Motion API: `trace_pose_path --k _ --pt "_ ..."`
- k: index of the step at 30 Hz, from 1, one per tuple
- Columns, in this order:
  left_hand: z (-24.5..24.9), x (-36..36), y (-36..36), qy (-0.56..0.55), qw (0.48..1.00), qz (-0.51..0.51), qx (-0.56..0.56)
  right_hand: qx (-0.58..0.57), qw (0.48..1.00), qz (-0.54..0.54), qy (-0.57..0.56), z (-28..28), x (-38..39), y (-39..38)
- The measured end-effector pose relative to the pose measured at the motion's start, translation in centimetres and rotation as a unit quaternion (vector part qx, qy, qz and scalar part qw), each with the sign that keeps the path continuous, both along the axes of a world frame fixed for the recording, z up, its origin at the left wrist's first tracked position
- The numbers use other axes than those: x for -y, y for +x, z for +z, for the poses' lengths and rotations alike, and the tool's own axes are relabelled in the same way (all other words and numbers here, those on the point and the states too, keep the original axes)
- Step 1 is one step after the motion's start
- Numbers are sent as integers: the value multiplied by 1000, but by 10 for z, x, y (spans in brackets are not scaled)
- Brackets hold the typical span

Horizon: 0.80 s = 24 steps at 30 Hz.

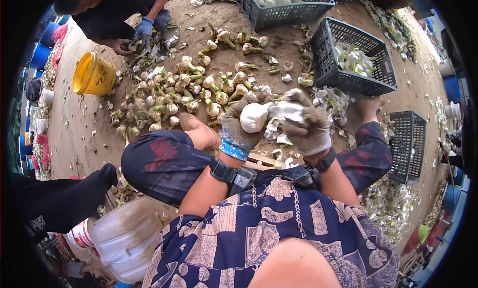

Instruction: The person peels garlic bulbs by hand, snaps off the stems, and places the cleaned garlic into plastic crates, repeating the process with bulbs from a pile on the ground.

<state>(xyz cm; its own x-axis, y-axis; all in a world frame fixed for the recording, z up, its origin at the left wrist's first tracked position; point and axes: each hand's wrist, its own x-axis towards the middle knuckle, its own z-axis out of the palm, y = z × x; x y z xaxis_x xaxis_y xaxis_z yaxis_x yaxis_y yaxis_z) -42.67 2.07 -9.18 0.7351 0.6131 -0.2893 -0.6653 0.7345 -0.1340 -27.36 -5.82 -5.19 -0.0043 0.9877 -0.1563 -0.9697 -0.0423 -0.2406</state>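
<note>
My left hand, in a soiled work glove with a blue floral cuff, is closed around a white garlic bulb in front of my lap. Close beside it, my right hand, in a brown and white glove, has its fingers curled over loose white garlic skin. Some of that skin hangs down between the two hands. Beyond my left hand, a heap of untrimmed garlic bulbs with green stems and soil on them covers the ground. Peeled skins lie past my right hand.
Dark plastic crates with white bulbs stand ahead, one farther off and one ahead right. Another crate sits at the right. A yellow bucket is near a person handling garlic. A whitish plastic container lies behind left.
</note>
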Motion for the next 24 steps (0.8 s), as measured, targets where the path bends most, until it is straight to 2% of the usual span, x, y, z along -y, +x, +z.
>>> trace_pose_path --k 1,2,3,4,5,6,8,9,10,11,12,14,15,16,18,19,20,21,22,23,24 --pt "-5 -4 -1 -8 999 37 7 -32 995 51 85 10 2 10" --pt "-1 -9 -4 -33 997 57 46 -86 991 53 91 21 10 16" --pt "-1 -12 -7 -29 997 57 44 100 994 -3 34 24 14 22" --pt "-2 -13 -10 -26 997 54 42 282 957 -61 -23 24 19 29" --pt "-3 -14 -9 -24 997 52 43 536 828 116 -118 21 11 46" --pt "-5 -14 -6 -27 998 50 28 848 502 160 -57 3 0 46" --pt "-9 -9 -1 -33 999 41 15 979 167 109 -49 -7 -1 27" --pt "-11 -6 1 -10 999 18 -33 963 266 49 19 0 -3 21" --pt "-14 -5 2 15 996 -1 -83 915 401 39 2 -2 -6 11" --pt "-20 -4 6 0 992 -23 -126 906 420 25 39 -9 -12 2" --pt "-71 -5 -2 40 996 -63 52 895 439 8 75 -14 -18 -5" --pt "-47 -7 -1 35 996 -61 -53 926 366 95 27 -7 -23 -16" --pt "-27 -5 12 -54 978 0 -202 924 363 123 9 -2 -25 -20" --pt "-33 -10 8 -55 977 4 -204 923 365 125 12 4 -20 -20" --pt "-58 -24 -7 -129 975 41 -178 708 660 232 96 17 -3 -15" --pt "-59 -31 -7 -160 957 89 -225 688 675 220 149 23 2 -12" --pt "-56 -34 -5 -136 959 91 -232 667 687 207 202 30 4 -9" --pt "-60 -34 -1 -98 960 72 -254 763 604 213 85 39 1 -11" --pt "-64 -33 4 -58 958 53 -275 835 537 73 94 13 -4 -8" --pt "-39 -25 18 -5 952 8 -305 873 480 45 69 -5 -9 -7" --pt "-50 -18 27 52 959 -59 -273 906 420 18 45 -13 -14 -7"
